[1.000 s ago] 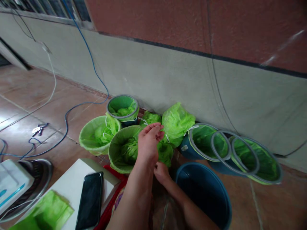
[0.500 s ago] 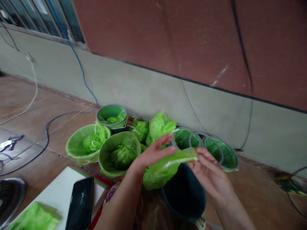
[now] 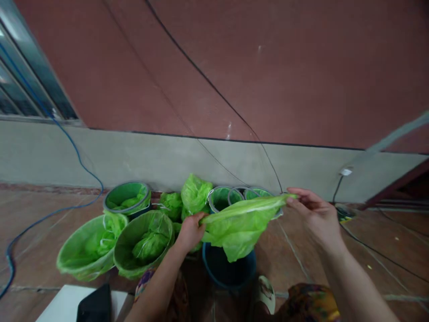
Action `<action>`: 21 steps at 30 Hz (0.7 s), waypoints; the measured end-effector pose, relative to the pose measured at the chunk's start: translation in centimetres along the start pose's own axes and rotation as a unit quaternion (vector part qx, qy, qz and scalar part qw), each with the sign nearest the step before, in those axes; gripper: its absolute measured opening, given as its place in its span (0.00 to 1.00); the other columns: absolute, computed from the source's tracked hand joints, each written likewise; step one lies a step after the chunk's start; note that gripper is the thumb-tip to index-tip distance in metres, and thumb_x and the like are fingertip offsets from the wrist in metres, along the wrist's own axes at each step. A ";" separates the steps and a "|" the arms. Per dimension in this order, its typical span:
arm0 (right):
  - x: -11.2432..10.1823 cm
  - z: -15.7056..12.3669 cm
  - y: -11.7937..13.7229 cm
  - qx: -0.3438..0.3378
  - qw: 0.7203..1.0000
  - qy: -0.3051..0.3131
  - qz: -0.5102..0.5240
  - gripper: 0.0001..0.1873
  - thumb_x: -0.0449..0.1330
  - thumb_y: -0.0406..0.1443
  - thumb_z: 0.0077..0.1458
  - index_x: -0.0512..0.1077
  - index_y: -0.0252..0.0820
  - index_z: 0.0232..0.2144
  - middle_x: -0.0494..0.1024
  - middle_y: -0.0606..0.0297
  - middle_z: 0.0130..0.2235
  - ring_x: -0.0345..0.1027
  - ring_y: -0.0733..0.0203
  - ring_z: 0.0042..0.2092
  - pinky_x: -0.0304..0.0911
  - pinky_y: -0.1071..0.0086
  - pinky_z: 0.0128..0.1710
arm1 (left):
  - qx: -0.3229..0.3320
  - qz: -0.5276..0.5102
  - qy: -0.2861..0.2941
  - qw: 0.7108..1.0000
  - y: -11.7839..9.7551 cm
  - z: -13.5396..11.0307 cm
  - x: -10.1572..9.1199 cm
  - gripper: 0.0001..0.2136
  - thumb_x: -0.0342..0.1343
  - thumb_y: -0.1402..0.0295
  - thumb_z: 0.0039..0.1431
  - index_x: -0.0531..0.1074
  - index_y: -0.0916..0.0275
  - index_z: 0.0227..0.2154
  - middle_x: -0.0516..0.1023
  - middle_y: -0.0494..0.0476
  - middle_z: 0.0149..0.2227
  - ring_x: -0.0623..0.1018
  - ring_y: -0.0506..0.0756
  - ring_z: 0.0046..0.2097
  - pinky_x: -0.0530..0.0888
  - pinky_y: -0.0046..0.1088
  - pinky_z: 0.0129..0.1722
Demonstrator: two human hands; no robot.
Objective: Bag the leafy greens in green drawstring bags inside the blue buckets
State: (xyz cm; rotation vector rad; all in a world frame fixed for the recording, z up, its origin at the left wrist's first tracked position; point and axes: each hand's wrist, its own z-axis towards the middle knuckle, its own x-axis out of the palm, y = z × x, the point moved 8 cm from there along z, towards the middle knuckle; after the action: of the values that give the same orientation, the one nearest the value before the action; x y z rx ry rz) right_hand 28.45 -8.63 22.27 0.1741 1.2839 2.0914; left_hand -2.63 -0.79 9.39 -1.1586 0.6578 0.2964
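Observation:
A thin green plastic bag (image 3: 239, 226) is stretched sideways between my two hands. My left hand (image 3: 192, 230) is closed on one end of its upper edge. At the other end, my right hand (image 3: 310, 214) pinches a corner between thumb and fingers. Right below the bag stands a dark blue bucket (image 3: 229, 270), its mouth partly covered by the hanging plastic. To the left are bins lined with green bags: an oval one (image 3: 72, 250), another lined bin (image 3: 125, 250) beside it, and a grey-rimmed bin (image 3: 112, 194) behind.
Bunched green bags (image 3: 196, 192) lie by the wall, beside grey-rimmed bins (image 3: 223, 201). A black phone (image 3: 95, 304) rests on a white surface (image 3: 63, 304) at lower left. A blue cable (image 3: 87, 167) crosses the floor. My sandalled foot (image 3: 266, 293) is near the bucket.
My hands have moved apart, pulling the bag wide along its edge. My left hand has closed on its left end. The view has turned right and tilted.

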 end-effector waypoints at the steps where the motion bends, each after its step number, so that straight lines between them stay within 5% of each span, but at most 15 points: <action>1: -1.3 -0.3 -0.5 -0.003 1.000 -0.001 -0.016 0.16 0.64 0.43 0.48 0.76 0.41 0.38 0.77 0.66 0.28 0.70 0.64 0.28 0.66 0.72 0.27 | -0.004 0.015 -0.016 1.000 -0.1 -0.1 -0.7 0.16 0.47 0.77 0.51 0.77 0.65 0.39 0.81 0.56 0.36 0.79 0.54 0.38 0.73 0.28 0.41; 6: -5.5 -2.5 -2.4 -0.082 0.968 0.034 -0.234 0.14 0.57 0.44 0.55 0.76 0.42 0.37 0.78 0.61 0.35 0.71 0.61 0.32 0.66 0.68 0.32 | -0.021 0.056 -0.105 0.993 -1.9 -0.7 -4.1 0.16 0.49 0.73 0.52 0.75 0.65 0.43 0.81 0.56 0.36 0.78 0.52 0.28 0.74 0.27 0.36; 10: -6.6 -4.7 -3.8 -0.100 0.930 0.015 -0.352 0.14 0.52 0.41 0.57 0.75 0.41 0.38 0.76 0.59 0.36 0.71 0.57 0.34 0.68 0.64 0.34 | 0.021 0.074 -0.171 0.982 -4.9 -2.0 -5.1 0.14 0.49 0.68 0.56 0.75 0.63 0.42 0.81 0.56 0.38 0.79 0.54 0.36 0.74 0.28 0.39; 13: -4.7 -7.5 -2.7 -0.121 0.917 -0.001 -0.380 0.20 0.52 0.36 0.55 0.69 0.38 0.50 0.71 0.50 0.49 0.67 0.48 0.49 0.67 0.55 0.46 | 0.072 0.099 -0.168 0.978 -7.5 -3.4 -3.9 0.13 0.49 0.68 0.57 0.74 0.62 0.41 0.81 0.57 0.39 0.79 0.55 0.40 0.74 0.30 0.42; 16: 0.5 -11.2 0.8 -0.214 0.918 0.083 -0.324 0.29 0.55 0.34 0.53 0.61 0.40 0.59 0.65 0.50 0.58 0.59 0.45 0.57 0.59 0.49 0.55 | 0.151 0.153 -0.142 0.966 -10.9 -4.9 -1.4 0.11 0.50 0.69 0.58 0.74 0.61 0.40 0.80 0.58 0.38 0.78 0.56 0.40 0.74 0.34 0.43; 18: 3.3 -13.0 2.6 -0.249 0.915 0.143 -0.285 0.31 0.55 0.32 0.52 0.60 0.42 0.59 0.65 0.52 0.58 0.58 0.46 0.58 0.57 0.49 0.56 | 0.204 0.183 -0.106 0.956 -13.0 -6.0 0.6 0.09 0.50 0.69 0.58 0.74 0.61 0.38 0.80 0.58 0.34 0.77 0.56 0.37 0.73 0.36 0.42; 21: 4.3 -13.2 3.2 -0.246 0.922 0.153 -0.255 0.28 0.52 0.25 0.48 0.68 0.42 0.52 0.74 0.56 0.48 0.64 0.49 0.51 0.60 0.52 0.52 | 0.263 0.231 -0.044 0.936 -14.9 -7.3 2.9 0.07 0.52 0.69 0.58 0.74 0.60 0.36 0.78 0.55 0.30 0.76 0.55 0.34 0.71 0.39 0.47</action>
State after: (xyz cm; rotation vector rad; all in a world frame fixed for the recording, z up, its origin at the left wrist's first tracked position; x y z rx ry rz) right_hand 17.91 -16.81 17.28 -0.6635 0.8008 1.9373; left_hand 5.22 -13.58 16.96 -0.4640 0.8631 0.5290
